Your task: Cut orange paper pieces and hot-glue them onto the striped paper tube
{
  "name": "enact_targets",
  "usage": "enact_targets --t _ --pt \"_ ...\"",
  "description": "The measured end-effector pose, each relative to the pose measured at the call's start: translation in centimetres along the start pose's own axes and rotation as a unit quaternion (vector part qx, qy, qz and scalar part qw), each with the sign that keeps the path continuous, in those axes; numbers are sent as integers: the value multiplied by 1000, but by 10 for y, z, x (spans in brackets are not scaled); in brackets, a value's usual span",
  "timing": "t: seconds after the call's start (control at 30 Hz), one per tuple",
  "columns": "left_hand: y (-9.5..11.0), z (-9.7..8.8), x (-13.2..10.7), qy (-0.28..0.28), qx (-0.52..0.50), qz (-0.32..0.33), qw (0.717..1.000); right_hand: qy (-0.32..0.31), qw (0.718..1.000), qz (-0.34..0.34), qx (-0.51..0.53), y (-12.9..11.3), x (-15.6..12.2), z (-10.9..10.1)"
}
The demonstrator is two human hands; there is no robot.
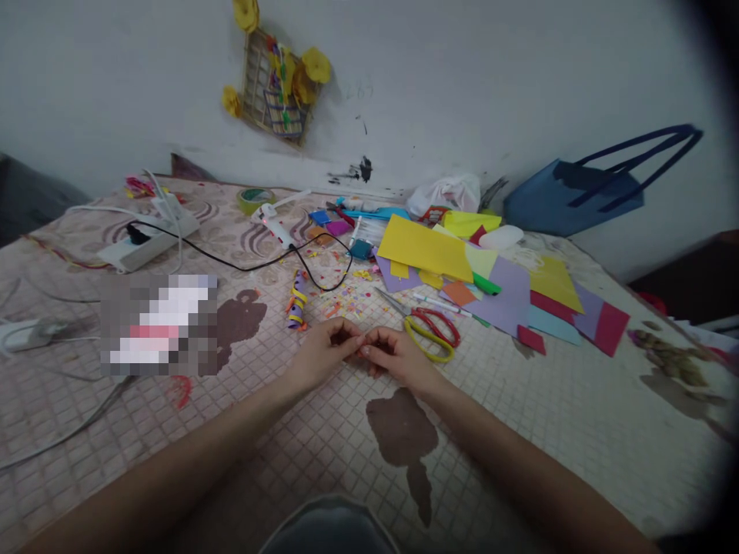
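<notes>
Forearms (190, 452); left hand (324, 352), right hand (398, 356) pinched, contents unclear; purple-yellow roll (297, 298) beyond left.

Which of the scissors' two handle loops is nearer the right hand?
The yellow loop: it lies beside the right hand, while the red loop sits farther away.

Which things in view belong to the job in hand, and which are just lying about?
Likely in the job: left hand, right hand (fingertips together; anything pinched is too small to tell), curled purple-and-yellow piece, coloured scraps, scissors, glue gun, yellow sheet.
Seemingly just lying about: tape roll, blue bag, white plastic bag.
</notes>
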State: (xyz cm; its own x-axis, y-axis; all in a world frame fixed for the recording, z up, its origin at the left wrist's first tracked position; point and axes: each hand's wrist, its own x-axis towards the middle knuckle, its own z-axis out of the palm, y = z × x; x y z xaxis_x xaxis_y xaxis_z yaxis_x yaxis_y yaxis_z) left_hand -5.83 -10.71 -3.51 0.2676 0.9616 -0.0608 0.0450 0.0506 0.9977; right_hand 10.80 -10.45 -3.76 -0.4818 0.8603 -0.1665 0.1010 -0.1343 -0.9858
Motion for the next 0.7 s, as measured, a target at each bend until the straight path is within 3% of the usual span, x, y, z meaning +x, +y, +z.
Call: enact_targets --t 0.27,0.5,0.7 --pt "-2 5 -2 24 -13 -12 1000 57 998 -30 -6 8 -1 2" --pt "-5 7 -6 38 76 10 996 120 981 -79 -133 11 -6 11" --pt "-2 6 -6 7 -48 -63 997 10 999 -28 -13 9 -8 -2"
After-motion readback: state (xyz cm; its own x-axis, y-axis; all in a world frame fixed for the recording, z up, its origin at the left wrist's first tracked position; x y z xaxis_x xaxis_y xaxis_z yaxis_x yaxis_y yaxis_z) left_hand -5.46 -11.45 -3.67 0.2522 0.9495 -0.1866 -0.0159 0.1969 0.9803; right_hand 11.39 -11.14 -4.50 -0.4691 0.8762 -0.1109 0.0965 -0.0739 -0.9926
